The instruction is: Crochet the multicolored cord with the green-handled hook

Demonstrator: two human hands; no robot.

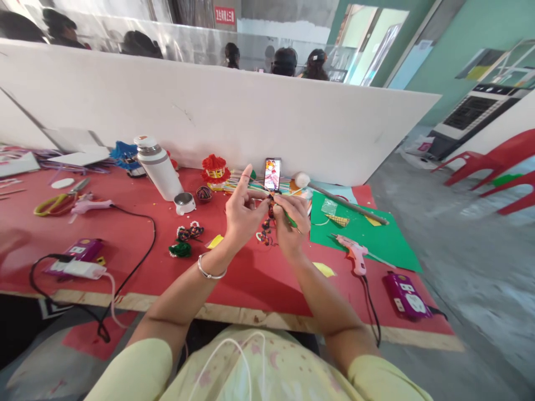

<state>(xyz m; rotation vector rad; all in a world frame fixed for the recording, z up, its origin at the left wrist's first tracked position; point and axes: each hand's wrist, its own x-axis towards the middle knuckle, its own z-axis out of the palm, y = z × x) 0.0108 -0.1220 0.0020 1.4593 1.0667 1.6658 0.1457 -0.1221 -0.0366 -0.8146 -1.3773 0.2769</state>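
Note:
My left hand (pixel 246 210) pinches the top of a dark, multicoloured yarn piece (pixel 266 225) between thumb and fingers, one finger raised. The piece hangs between my hands, with a looped, pale-edged end low down. In my right hand (pixel 293 221), closed beside it, is a slim green-handled crochet hook (pixel 291 219); its working end is hidden at the yarn. Just beyond my fingers a phone (pixel 272 174) stands upright with its screen lit. A ball of multicoloured yarn (pixel 204 194) lies to the left, and nearer me are beaded yarn pieces (pixel 190 231) and green yarn (pixel 180 250).
A white bottle (pixel 159 170) and its metal cup (pixel 184 203) stand left. Pink glue guns (pixel 354 253) with cords, purple power strips (pixel 406 295) and scissors (pixel 62 201) lie on the red tabletop (pixel 259 284). A stick (pixel 346 201) crosses green card (pixel 376 245). A white partition (pixel 234 111) rises behind.

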